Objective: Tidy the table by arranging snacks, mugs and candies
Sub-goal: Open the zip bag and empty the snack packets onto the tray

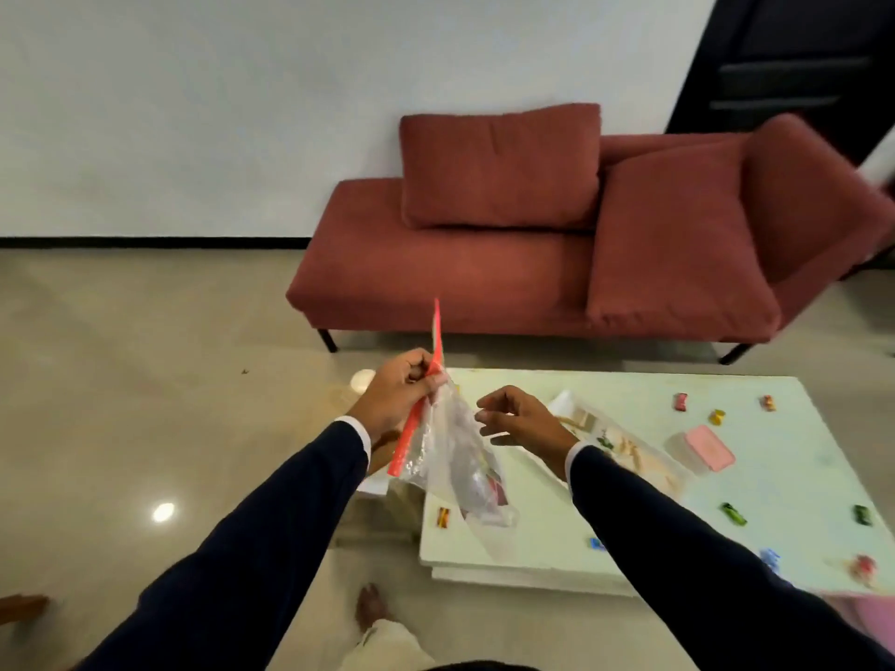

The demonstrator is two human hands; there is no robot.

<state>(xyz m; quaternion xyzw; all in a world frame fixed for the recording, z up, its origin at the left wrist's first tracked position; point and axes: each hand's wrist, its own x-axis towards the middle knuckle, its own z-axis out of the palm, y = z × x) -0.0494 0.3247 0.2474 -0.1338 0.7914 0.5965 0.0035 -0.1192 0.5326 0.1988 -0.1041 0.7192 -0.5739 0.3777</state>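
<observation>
My left hand (pixel 397 394) pinches the red zip strip of a clear plastic bag (pixel 457 460), which hangs over the left edge of the white table (pixel 532 554) with some snacks inside. Just right of the bag, my right hand (pixel 520 418) hovers with fingers spread, holding nothing. Several wrapped candies lie scattered on the table, among them a red one (pixel 681 402), a yellow one (pixel 717 417), a green one (pixel 732 513) and an orange one (pixel 443 517). A clear box with a pink lid (pixel 704 449) sits right of my right hand. A second clear snack packet (pixel 624 447) lies under my right wrist.
A red sofa (pixel 532 263) with loose cushions stands beyond the table against a white wall. The polished floor (pixel 145 380) stretches to the left. My foot (pixel 373 607) is on the floor near the table's front left corner. A dark door (pixel 794 65) is at the top right.
</observation>
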